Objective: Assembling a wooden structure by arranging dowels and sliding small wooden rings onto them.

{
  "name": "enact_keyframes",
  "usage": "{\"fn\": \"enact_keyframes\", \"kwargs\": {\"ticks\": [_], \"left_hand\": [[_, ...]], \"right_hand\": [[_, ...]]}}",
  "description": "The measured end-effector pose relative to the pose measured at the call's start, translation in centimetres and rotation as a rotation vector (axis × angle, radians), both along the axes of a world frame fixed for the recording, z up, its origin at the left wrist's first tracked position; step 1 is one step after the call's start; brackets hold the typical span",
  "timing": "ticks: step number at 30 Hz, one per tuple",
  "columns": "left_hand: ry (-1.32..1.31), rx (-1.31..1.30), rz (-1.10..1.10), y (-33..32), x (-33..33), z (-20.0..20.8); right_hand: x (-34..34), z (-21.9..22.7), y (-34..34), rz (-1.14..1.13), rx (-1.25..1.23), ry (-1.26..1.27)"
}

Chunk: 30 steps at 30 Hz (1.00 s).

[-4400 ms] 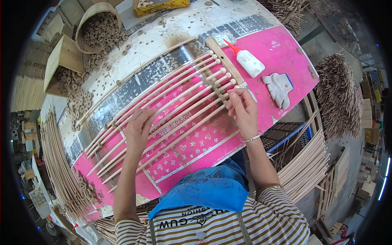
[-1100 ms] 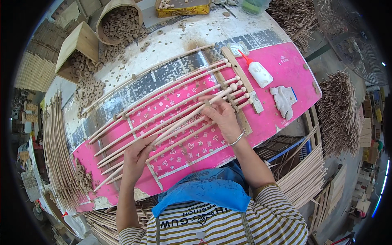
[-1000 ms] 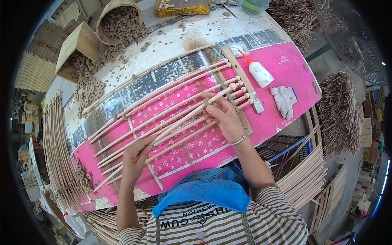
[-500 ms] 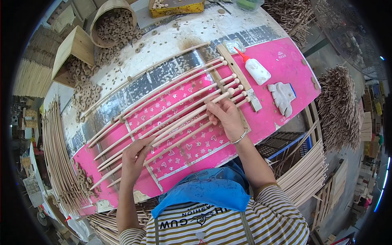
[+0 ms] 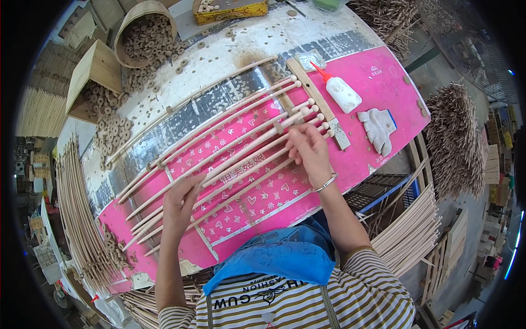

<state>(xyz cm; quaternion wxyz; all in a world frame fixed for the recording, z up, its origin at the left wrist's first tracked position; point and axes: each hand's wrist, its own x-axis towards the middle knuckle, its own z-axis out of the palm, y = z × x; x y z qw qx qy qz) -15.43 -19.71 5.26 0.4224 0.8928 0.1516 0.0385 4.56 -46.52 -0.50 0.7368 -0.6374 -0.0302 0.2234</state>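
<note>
Several slim pale wooden sticks with round ball ends (image 5: 304, 111) lie side by side, slanting up to the right across the pink table covering. My left hand (image 5: 182, 202) is closed around the shaft of one stick, near the pointed lower ends. My right hand (image 5: 310, 156) hovers beside the ball ends with its fingers loosely bent and apart, and nothing shows in its grasp. A crosswise wooden bar (image 5: 319, 104) lies just beyond the ball ends. To its right are a white glue bottle (image 5: 343, 94) with a red nozzle and a whitish work glove (image 5: 377, 131).
Small wooden rings spill from a round wooden tub (image 5: 118, 46) and a wooden box (image 5: 93, 82) at the far left. Stick bundles (image 5: 82, 214) line the left edge, and more sticks (image 5: 408, 233) stand at the right. A black crate (image 5: 383, 192) is below the table's right edge.
My right hand has let go of the stick's ball end and drawn slightly down and right. That ball end now lies farther up, among the others. My left hand stays on the shaft.
</note>
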Motion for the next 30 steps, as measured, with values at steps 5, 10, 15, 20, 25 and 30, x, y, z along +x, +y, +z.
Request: {"fn": "enact_keyframes", "kwargs": {"ticks": [5,10,15,20,25,30], "left_hand": [[-0.169,0.145,-0.047,1.1,4.8,-2.3],[-0.179,0.149,-0.057,1.7,7.8,-4.8],[-0.146,0.148,-0.052,1.7,8.7,-5.7],[-0.135,0.227,-0.051,1.6,9.2,-5.6],[-0.138,0.307,-0.07,1.7,9.3,-6.4],[-0.184,0.421,-0.109,1.7,9.3,-6.3]], "right_hand": [[0.1,0.2,-0.6,-0.048,0.023,-0.052],[0.1,0.2,-1.4,-0.037,0.008,-0.072],[0.3,0.1,-2.1,-0.045,0.001,-0.062],[0.8,0.5,-2.3,-0.052,-0.022,-0.063],[1.4,0.9,-2.5,-0.038,-0.036,-0.09],[1.0,0.6,-2.4,-0.031,-0.046,-0.089]]}}
